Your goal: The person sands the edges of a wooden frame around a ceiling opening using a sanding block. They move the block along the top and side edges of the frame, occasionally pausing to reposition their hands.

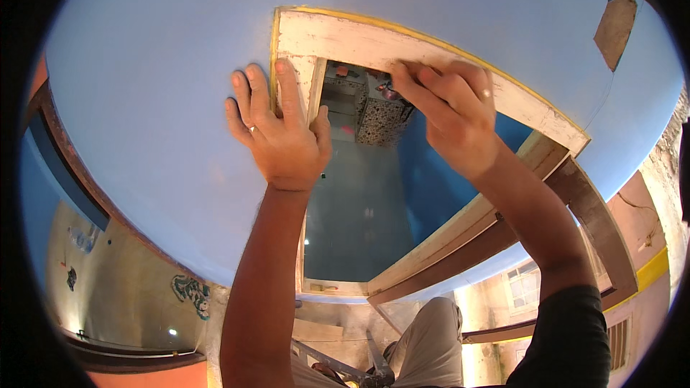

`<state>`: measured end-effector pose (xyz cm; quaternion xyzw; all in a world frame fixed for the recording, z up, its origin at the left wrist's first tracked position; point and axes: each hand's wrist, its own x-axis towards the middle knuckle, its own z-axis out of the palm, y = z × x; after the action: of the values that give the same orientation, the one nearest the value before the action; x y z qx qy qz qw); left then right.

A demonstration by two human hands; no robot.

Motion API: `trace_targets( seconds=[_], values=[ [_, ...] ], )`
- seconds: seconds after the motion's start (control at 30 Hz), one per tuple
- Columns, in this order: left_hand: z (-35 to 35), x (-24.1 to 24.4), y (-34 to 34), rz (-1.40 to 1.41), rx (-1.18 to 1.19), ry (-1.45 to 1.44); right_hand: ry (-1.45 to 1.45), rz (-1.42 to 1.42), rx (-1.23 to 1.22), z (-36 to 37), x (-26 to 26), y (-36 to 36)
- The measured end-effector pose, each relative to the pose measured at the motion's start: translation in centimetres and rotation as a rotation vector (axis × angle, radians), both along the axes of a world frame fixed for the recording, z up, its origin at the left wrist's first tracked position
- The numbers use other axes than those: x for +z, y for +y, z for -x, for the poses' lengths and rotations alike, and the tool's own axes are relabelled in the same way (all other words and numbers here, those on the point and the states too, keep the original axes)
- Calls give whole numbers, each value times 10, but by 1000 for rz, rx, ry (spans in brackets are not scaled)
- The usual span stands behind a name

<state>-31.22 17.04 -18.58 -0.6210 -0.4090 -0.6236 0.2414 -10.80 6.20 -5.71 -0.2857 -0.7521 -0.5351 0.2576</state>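
Observation:
A wooden window frame (345, 32), white and scuffed, is set in a light blue wall (178, 134), with a yellow line along its outer edge. My left hand (285, 134) lies spread on the frame's upper left corner, some fingers on the wall and a ring on one finger. At the frame's top bar, my right hand (458, 113) has its fingers bent and pressed to the lower edge of the wood. Its fingertips are blurred, and whether a thin thing is under them cannot be made out. Both forearms reach up across the opening.
An opened window sash (598, 221) swings out at the right. A brush (323, 287) lies on the sill. Below me stands a ladder (372, 369), beside my knee (431, 339). Through the opening shows a speckled counter block (380, 118). A doorway edge (81, 167) borders the left.

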Motion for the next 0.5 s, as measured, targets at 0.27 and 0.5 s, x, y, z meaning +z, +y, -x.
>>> trace_targets(
  seconds=[0.27,0.5],
  values=[
    [2,-1,2,-11,5,23,4,28,-10,-14,-5,-3],
    [2,-2,2,-24,2,29,-13,52,53,-1,4,4]
  ],
)
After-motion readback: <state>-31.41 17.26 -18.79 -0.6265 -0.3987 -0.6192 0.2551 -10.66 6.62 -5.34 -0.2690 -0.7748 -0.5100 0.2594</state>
